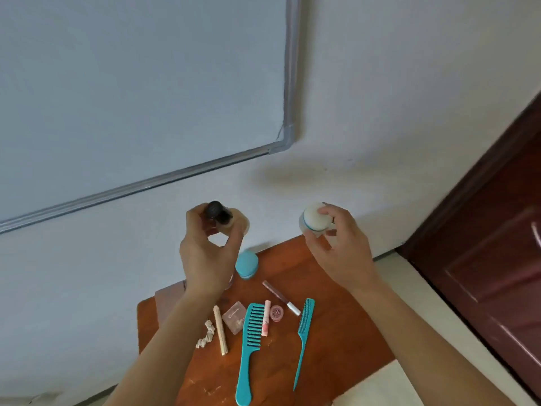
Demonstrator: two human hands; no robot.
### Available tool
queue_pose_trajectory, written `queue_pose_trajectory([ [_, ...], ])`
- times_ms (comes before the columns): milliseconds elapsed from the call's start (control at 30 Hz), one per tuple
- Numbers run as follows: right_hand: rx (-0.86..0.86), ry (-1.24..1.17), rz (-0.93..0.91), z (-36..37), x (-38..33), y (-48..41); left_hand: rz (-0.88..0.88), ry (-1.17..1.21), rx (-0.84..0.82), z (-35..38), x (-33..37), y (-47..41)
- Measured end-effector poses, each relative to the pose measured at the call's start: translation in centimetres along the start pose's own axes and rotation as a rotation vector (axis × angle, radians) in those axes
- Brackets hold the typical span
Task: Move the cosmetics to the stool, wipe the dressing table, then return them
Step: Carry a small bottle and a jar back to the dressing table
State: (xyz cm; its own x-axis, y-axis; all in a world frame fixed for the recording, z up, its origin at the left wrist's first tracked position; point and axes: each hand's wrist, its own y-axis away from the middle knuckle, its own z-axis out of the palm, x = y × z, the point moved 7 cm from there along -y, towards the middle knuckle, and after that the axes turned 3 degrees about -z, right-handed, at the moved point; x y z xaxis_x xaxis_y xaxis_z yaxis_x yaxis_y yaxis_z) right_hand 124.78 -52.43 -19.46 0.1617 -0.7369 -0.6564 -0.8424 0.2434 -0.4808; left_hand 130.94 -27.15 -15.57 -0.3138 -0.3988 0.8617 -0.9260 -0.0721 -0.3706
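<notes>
My left hand (207,253) grips a pale bottle with a dark cap (218,213), raised above the far side of the brown wooden table (336,332). My right hand (336,247) holds a white jar with a blue ring (314,218), also lifted in the air. On the table lie a teal round case (246,263), a wide teal comb (248,347), a teal tail comb (303,335), a lip gloss tube (281,297), a pink stick (265,317), a small pink pot (276,312), a square compact (235,317), a beige pencil (220,329) and a beige hair clip (205,338).
A whiteboard with a metal frame (288,83) hangs on the white wall behind the table. A dark red door (483,244) stands at the right. Pale floor (409,288) shows between table and door.
</notes>
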Motion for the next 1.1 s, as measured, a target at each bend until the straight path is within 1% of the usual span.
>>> queue_pose_trajectory([
  [100, 0.144, 0.069, 0.071, -6.8, 0.3, 2.7, 0.067, 0.107, -0.096, 3.8, 3.9, 0.9],
  [200, 0.256, 0.142, 0.137, -14.1, 0.9, 6.6, 0.113, 0.219, -0.234, 9.1, 8.3, 3.0],
  [367, 0.506, 0.278, 0.278, -26.9, 1.7, 15.7, 0.269, 0.369, -0.521, 17.5, 18.9, 10.9],
  [467, 0.653, 0.377, 0.374, -34.3, 1.6, 23.2, 0.372, 0.447, -0.678, 21.1, 25.5, 18.6],
  [533, 0.713, 0.449, 0.415, -38.6, 1.3, 27.8, 0.417, 0.494, -0.775, 23.1, 29.1, 23.7],
  [633, 0.796, 0.529, 0.485, -45.8, 1.2, 36.6, 0.494, 0.559, -0.891, 26.0, 34.9, 33.8],
  [733, 0.822, 0.592, 0.547, -52.5, 1.5, 45.0, 0.5, 0.604, -0.999, 28.6, 39.7, 44.2],
  [833, 0.883, 0.678, 0.579, -59.3, 1.4, 53.3, 0.521, 0.646, -1.094, 30.7, 44.5, 54.8],
  [967, 0.975, 0.733, 0.645, -66.4, 1.7, 62.7, 0.531, 0.675, -1.222, 33.1, 49.8, 66.2],
  [1100, 1.011, 0.774, 0.745, -71.9, 3.5, 69.7, 0.563, 0.685, -1.325, 35.7, 53.9, 74.7],
])
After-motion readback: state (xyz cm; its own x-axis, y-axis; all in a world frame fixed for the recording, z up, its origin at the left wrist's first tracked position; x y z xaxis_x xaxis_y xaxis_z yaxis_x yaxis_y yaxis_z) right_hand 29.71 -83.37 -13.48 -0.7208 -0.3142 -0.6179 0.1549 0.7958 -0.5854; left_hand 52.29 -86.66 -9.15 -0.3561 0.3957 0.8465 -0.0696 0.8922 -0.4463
